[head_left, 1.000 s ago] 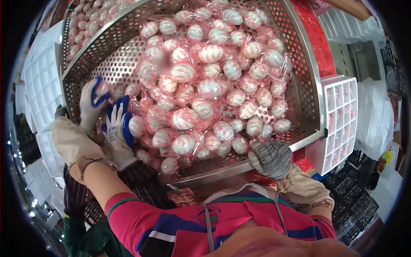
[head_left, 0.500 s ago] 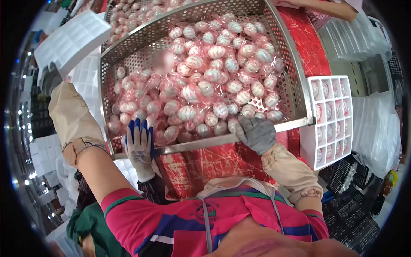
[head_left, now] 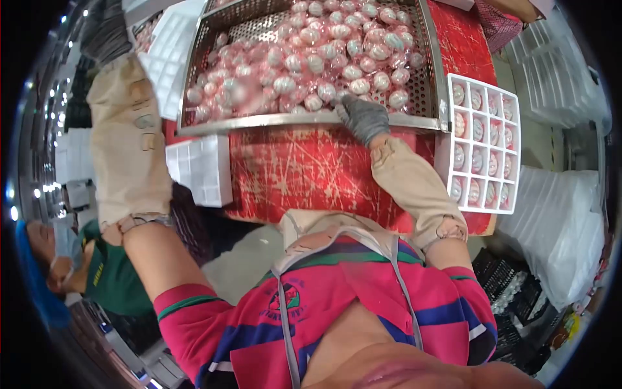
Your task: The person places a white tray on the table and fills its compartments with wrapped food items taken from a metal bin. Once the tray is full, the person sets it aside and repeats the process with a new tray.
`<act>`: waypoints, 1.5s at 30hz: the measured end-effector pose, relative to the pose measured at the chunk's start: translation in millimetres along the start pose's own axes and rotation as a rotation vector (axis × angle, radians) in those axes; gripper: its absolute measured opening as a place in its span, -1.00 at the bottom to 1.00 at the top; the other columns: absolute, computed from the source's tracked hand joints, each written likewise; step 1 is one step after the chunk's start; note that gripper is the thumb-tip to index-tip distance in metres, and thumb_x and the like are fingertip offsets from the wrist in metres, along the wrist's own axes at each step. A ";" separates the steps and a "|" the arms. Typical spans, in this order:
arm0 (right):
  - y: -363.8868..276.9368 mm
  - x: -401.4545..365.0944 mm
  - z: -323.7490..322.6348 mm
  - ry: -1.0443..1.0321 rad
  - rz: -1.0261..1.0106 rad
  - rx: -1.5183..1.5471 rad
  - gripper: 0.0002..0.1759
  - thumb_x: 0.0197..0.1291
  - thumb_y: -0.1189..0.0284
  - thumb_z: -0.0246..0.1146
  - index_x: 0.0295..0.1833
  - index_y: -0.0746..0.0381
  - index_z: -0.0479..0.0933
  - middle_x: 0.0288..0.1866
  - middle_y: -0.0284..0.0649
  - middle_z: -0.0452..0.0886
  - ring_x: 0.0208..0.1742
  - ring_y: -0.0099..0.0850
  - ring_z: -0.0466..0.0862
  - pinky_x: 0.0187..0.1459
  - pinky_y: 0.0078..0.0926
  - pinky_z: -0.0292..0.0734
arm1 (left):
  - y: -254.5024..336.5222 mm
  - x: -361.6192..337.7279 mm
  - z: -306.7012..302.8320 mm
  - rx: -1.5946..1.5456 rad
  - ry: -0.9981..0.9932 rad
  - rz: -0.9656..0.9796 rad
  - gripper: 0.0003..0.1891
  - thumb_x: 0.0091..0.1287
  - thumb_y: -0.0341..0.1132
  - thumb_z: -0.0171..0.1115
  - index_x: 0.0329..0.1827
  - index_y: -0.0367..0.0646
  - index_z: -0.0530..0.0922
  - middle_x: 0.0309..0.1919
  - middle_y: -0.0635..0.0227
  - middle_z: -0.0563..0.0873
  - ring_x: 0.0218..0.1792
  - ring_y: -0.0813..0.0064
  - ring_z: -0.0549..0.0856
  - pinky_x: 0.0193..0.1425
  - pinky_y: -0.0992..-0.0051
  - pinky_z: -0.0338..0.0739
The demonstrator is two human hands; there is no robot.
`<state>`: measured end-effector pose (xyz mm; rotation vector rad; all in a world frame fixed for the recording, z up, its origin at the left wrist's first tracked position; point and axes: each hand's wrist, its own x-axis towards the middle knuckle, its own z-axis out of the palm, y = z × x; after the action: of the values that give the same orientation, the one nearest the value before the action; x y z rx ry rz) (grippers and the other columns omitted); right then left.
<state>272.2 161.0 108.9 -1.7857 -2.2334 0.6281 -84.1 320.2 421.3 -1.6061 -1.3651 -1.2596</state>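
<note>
Across the far middle of the red table point(head_left: 291, 175), wrapped eggs point(head_left: 285, 85) lie heaped in a metal pan point(head_left: 259, 121); more sit one to a pocket in the white tray point(head_left: 442, 162) at right, beside the pan. The right hand point(head_left: 363, 118), in a grey glove, lies over the pan's near rim, fingers close together, their tips by the nearest eggs; whether it clamps the rim, I cannot tell. The left hand point(head_left: 107, 32) is far left, well apart from the pan; its fingers are too blurred to tell whether they are apart or closed on anything.

Each egg looks light and stiff but easily cracked, its thin wrap soft and probably slippery; it is best cupped round its widest part with light, spread fingers, rather than pinched or lifted by loose film.
</note>
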 end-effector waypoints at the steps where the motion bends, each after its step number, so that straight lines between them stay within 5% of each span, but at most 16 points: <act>1: 6.9 -1.2 6.8 -0.012 -0.015 -0.017 -0.65 0.30 0.09 0.03 -0.09 0.11 0.54 -0.27 -0.12 0.67 -0.22 -0.17 0.67 -0.17 -0.19 0.51 | 28.1 -23.5 -13.2 -0.093 0.046 -0.132 -0.69 0.14 -0.13 0.42 -0.17 -0.15 0.73 -0.27 0.33 0.77 -0.25 0.59 0.67 -0.06 0.54 0.53; 3: 26.3 -4.1 20.3 0.355 -0.181 0.416 -0.63 0.26 0.09 0.11 -0.02 0.12 0.53 -0.19 -0.13 0.66 -0.20 -0.20 0.66 -0.12 -0.19 0.53 | 69.5 -67.7 -37.5 -0.268 0.107 -0.370 -0.74 0.19 -0.23 0.34 -0.23 -0.26 0.72 -0.37 0.30 0.77 -0.35 0.63 0.65 -0.16 0.55 0.54; 4: 36.3 -10.8 13.1 0.342 -0.196 0.404 -0.63 0.26 0.09 0.11 -0.02 0.12 0.53 -0.19 -0.13 0.66 -0.20 -0.20 0.66 -0.12 -0.19 0.53 | 83.9 -93.6 -50.2 -0.348 0.113 -0.479 -0.77 0.21 -0.28 0.31 -0.24 -0.30 0.72 -0.40 0.30 0.76 -0.36 0.64 0.64 -0.18 0.54 0.54; 8: 82.8 -63.4 -32.3 0.111 -0.030 1.474 -0.41 0.28 0.00 0.08 0.22 0.22 0.40 0.14 -0.16 0.54 0.17 -0.34 0.49 0.24 -0.37 0.32 | 122.4 -212.2 -110.9 -0.647 0.041 -0.765 -0.79 0.29 -0.37 0.20 -0.27 -0.39 0.68 -0.41 0.28 0.74 -0.34 0.59 0.64 -0.19 0.57 0.53; 12: 71.2 -155.7 -76.8 0.179 0.174 1.898 -0.18 0.35 -0.19 -0.17 0.42 0.27 0.20 0.33 -0.07 0.38 0.36 -0.26 0.33 0.42 -0.28 0.09 | 120.9 -339.7 -160.6 -0.757 -0.158 -0.720 -0.89 0.28 -0.46 0.27 -0.23 -0.35 0.64 -0.35 0.30 0.73 -0.34 0.63 0.64 -0.29 0.60 0.55; 15: 54.7 -192.0 -70.7 0.152 0.101 1.753 -0.20 0.32 -0.16 -0.06 0.42 0.23 0.21 0.35 -0.09 0.36 0.36 -0.25 0.33 0.40 -0.32 0.12 | 128.4 -410.1 -189.6 -0.782 -0.222 -0.913 -0.91 0.24 -0.44 0.31 -0.28 -0.29 0.62 -0.37 0.29 0.72 -0.37 0.53 0.68 -0.31 0.49 0.57; 16: 62.5 -198.7 -60.3 0.112 0.075 0.978 -0.31 0.33 0.01 0.04 0.40 0.24 0.22 0.31 -0.14 0.39 0.28 -0.32 0.39 0.33 -0.38 0.23 | 128.1 -421.5 -198.4 -0.624 -0.364 -0.628 -0.91 0.19 -0.46 0.33 -0.29 -0.26 0.62 -0.38 0.26 0.71 -0.38 0.42 0.68 -0.29 0.43 0.57; 17: 62.1 -210.2 -44.1 0.118 0.190 1.378 -0.37 0.31 0.15 0.13 0.38 0.25 0.24 0.26 -0.18 0.42 0.22 -0.37 0.43 0.26 -0.42 0.31 | 127.3 -431.4 -205.9 -0.462 -0.491 -0.338 -0.90 0.14 -0.47 0.36 -0.31 -0.23 0.61 -0.40 0.23 0.70 -0.38 0.30 0.68 -0.28 0.37 0.58; 18: 55.4 -220.4 -31.3 0.179 0.316 1.777 -0.41 0.30 0.28 0.21 0.36 0.26 0.26 0.22 -0.22 0.45 0.16 -0.41 0.48 0.19 -0.46 0.39 | 129.3 -437.9 -210.9 -0.478 -0.496 -0.338 -0.90 0.14 -0.47 0.36 -0.31 -0.23 0.61 -0.40 0.23 0.70 -0.38 0.30 0.68 -0.28 0.37 0.58; 20: 67.8 -233.7 -10.1 0.190 0.331 1.468 -0.41 0.27 0.27 0.24 0.35 0.26 0.28 0.22 -0.22 0.45 0.18 -0.39 0.47 0.20 -0.42 0.37 | 135.9 -447.1 -216.8 -0.479 -0.635 -0.208 -0.85 0.06 -0.47 0.38 -0.32 -0.22 0.61 -0.41 0.16 0.67 -0.36 0.13 0.65 -0.24 0.27 0.56; 22: 58.1 -237.1 -6.4 0.238 0.243 0.510 -0.34 0.19 0.17 0.30 0.29 0.30 0.31 0.11 -0.06 0.53 0.10 -0.26 0.53 0.13 -0.34 0.41 | 140.2 -452.6 -223.5 -0.539 -0.622 -0.197 -0.85 0.04 -0.50 0.36 -0.33 -0.22 0.60 -0.41 0.18 0.67 -0.36 0.14 0.64 -0.23 0.25 0.54; 27: 69.8 -217.6 12.3 0.051 0.591 0.431 -0.41 0.17 0.09 0.27 0.12 0.35 0.47 -0.03 0.10 0.62 0.00 -0.02 0.61 0.05 -0.23 0.48 | 146.6 -448.4 -232.7 -0.539 -0.852 -0.043 -0.89 0.07 -0.41 0.33 -0.36 -0.19 0.61 -0.47 0.22 0.65 -0.37 0.12 0.61 -0.27 0.21 0.51; 34: 122.4 -198.2 35.7 -0.294 0.362 -0.157 -0.36 0.06 -0.02 0.24 -0.08 0.41 0.55 -0.20 0.23 0.61 -0.08 0.09 0.61 0.01 -0.09 0.49 | 151.9 -450.1 -226.2 -0.401 -1.048 -0.048 -0.80 0.12 -0.27 0.30 -0.59 -0.14 0.54 -0.57 0.18 0.62 -0.42 0.08 0.60 -0.28 0.16 0.50; 38: 122.5 -198.8 28.7 -0.312 0.516 0.057 -0.36 0.04 -0.03 0.24 -0.20 0.45 0.58 -0.28 0.25 0.61 -0.13 0.09 0.62 -0.01 -0.11 0.50 | 142.3 -464.5 -227.4 -0.431 -1.104 -0.091 -0.83 0.02 -0.37 0.36 -0.59 -0.14 0.50 -0.64 0.17 0.56 -0.50 0.06 0.56 -0.42 0.15 0.44; 45: 102.6 -190.2 12.9 -0.461 0.737 0.339 -0.38 0.12 0.07 0.24 -0.25 0.58 0.53 -0.46 0.21 0.60 -0.50 -0.08 0.69 -0.37 -0.25 0.63 | 139.8 -471.5 -216.7 -0.374 -1.188 -0.238 -0.80 0.14 -0.23 0.29 -0.54 -0.13 0.55 -0.56 0.16 0.64 -0.42 0.07 0.62 -0.20 0.18 0.52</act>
<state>402.4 -7.4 69.4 -2.4215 -1.4631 1.5810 5.9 -61.7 54.0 -2.7270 -2.1117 -0.6275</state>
